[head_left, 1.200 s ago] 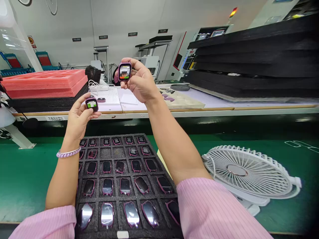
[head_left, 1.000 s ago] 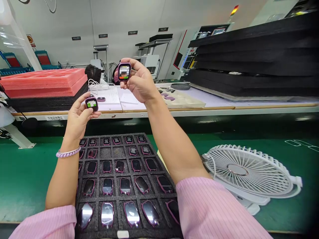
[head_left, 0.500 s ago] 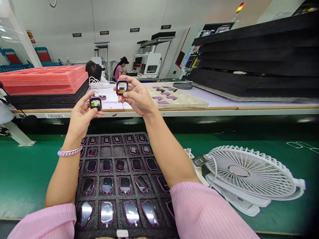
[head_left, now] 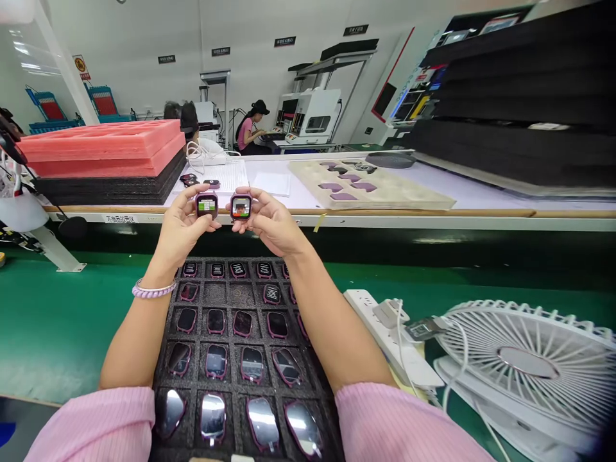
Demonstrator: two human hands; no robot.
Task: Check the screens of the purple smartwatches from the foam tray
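Observation:
My left hand (head_left: 185, 224) is closed on a purple-framed smartwatch body (head_left: 206, 206) whose lit screen has a green and white block. A second smartwatch body (head_left: 240, 207), also lit, with orange, green and a pale picture on its screen, is pinched in my right hand (head_left: 272, 224). Both are held up side by side, faces toward me, a small gap between them. Below my wrists lies a black foam tray (head_left: 234, 410) with rows of purple watch bodies. Some top-row screens show white text; two adjoining compartments in the second row hold no watch.
Beyond my hands runs a raised shelf (head_left: 409, 221) with pink foam (head_left: 101, 151) at left, a beige moulded tray (head_left: 308, 183) and stacked black foam (head_left: 505, 122) at right. A power strip (head_left: 366, 308) and white fan (head_left: 524, 359) stand right. A person (head_left: 248, 131) sits farther back.
My right hand has come down, bringing its watch level with the left one. The two watches are closer together. The whole view has shifted, with the surroundings at slightly different places.

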